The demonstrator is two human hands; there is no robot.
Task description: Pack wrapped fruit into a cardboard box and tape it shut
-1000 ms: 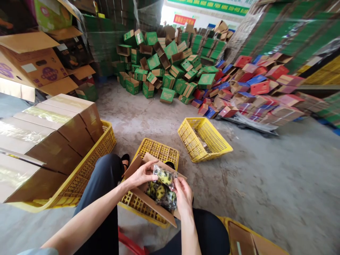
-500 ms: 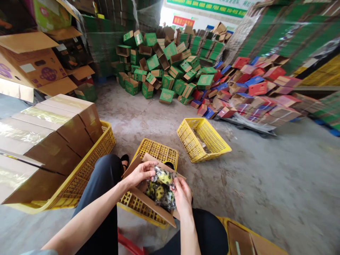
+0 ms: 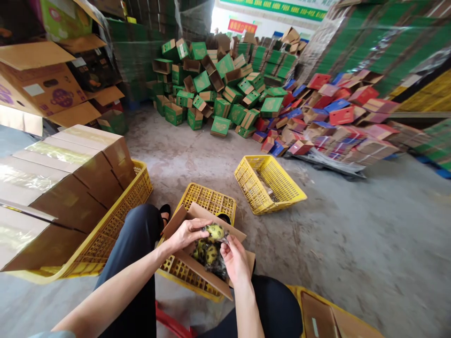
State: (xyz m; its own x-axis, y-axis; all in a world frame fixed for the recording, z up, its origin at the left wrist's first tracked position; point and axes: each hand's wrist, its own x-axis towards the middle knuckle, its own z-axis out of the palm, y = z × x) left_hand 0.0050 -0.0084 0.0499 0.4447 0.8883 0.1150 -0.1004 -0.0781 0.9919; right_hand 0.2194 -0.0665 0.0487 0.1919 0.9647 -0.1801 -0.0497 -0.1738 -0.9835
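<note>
Over an open cardboard box (image 3: 202,271), both hands hold a yellow-green, dark-spotted item in clear plastic (image 3: 215,230). My left hand (image 3: 187,234) is closed on its left end, thumb below and fingers above. My right hand (image 3: 235,257) pinches the plastic at the other end, fingers curled in. Inside the box below lie several similar wrapped items (image 3: 210,255), partly covered by the hands. The box sits with flaps spread on an upturned yellow crate (image 3: 211,199) between my knees.
Sealed cartons (image 3: 82,171) fill a yellow crate (image 3: 116,220) on my left. Ahead stands another yellow crate (image 3: 278,180) with bits inside. A crate with cardboard (image 3: 319,319) is by my right knee. Green boxes (image 3: 220,126) and red and blue boxes (image 3: 341,116) lie heaped further off.
My left hand has shifted slightly right, further over the wrapped item. My right hand has moved slightly left and down, its fingers curling more around the plastic end.
</note>
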